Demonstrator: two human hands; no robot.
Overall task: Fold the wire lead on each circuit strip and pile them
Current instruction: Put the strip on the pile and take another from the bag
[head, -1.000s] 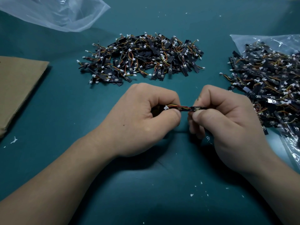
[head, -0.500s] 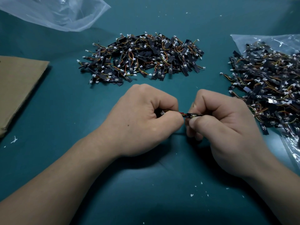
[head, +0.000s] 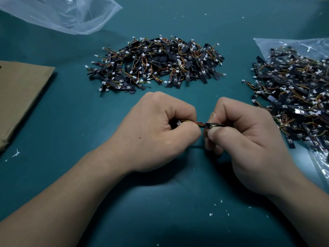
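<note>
Dim, sharp (soft underhand shadows), edges warped

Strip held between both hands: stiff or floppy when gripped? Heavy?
The wire lead probably flexes easily: leads in the centre pile sit curled. The black strip looks stiffer, lying straight where the right hand pinches it. Likely very light: the left hand holds the lead with just thumb and finger.
</note>
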